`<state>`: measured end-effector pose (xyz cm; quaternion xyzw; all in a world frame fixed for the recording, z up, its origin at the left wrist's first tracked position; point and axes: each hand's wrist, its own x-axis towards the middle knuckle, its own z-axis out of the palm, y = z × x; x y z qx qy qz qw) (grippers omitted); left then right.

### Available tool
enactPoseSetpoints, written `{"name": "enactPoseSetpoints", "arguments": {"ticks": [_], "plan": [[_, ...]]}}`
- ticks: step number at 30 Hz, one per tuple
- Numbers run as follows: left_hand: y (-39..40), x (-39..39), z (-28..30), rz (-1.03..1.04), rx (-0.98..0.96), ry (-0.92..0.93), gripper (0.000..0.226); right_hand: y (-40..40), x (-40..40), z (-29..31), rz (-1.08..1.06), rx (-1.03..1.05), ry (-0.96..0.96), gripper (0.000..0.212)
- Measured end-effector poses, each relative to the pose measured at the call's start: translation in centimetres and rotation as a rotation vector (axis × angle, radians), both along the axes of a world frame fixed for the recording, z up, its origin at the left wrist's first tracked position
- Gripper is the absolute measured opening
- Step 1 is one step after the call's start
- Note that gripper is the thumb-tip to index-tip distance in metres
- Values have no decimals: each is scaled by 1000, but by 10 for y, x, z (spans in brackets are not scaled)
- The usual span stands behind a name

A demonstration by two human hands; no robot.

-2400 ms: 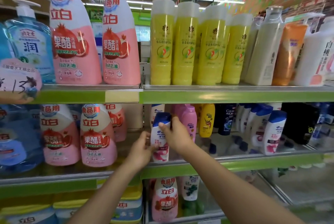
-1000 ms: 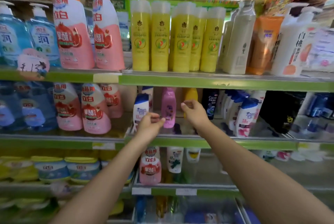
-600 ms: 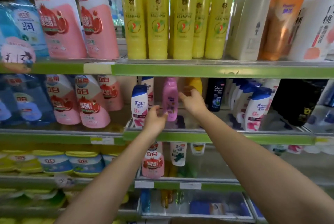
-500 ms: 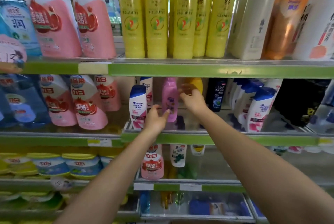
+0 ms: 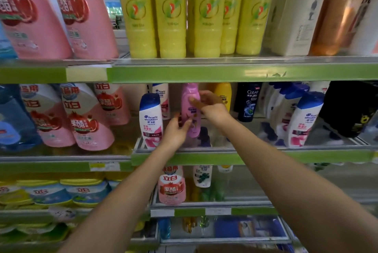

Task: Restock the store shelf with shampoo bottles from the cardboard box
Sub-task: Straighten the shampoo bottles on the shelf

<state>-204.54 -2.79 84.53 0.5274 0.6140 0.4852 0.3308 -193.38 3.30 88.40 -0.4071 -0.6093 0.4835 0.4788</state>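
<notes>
A pink shampoo bottle [image 5: 191,109] stands upright on the middle shelf [image 5: 266,157], among other bottles. My right hand [image 5: 212,106] wraps its upper part from the right, thumb across the front. My left hand [image 5: 176,132] closes on its lower left side, thumb on the label. Just left of it, a white Head & Shoulders bottle with a blue cap [image 5: 151,120] stands free at the shelf front, with a second one [image 5: 162,99] behind it. No cardboard box is clearly in view.
Tall yellow bottles [image 5: 171,17] fill the upper shelf above my hands. Pink pomegranate detergent bottles [image 5: 90,122] stand to the left. A yellow bottle [image 5: 224,93], a dark Clear bottle [image 5: 248,101] and more white-and-blue bottles [image 5: 304,120] stand to the right. Lower shelves hold more products.
Both hands let go of the white blue-capped bottle, which now stands on the shelf. They moved right onto the pink bottle, and the view came closer.
</notes>
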Motion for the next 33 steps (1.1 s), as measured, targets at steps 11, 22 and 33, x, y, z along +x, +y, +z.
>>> {"name": "enactPoseSetpoints", "arguments": {"ticks": [11,22,33], "plan": [[1,-1,-4,-52,7,35,35,-4,8,-13,3,120,-127,30],[-30,4,0,-54,-7,100,31,-37,18,-10,5,197,-207,40],[-49,9,5,-47,-34,148,38,-55,21,-8,23,132,-182,25]]}}
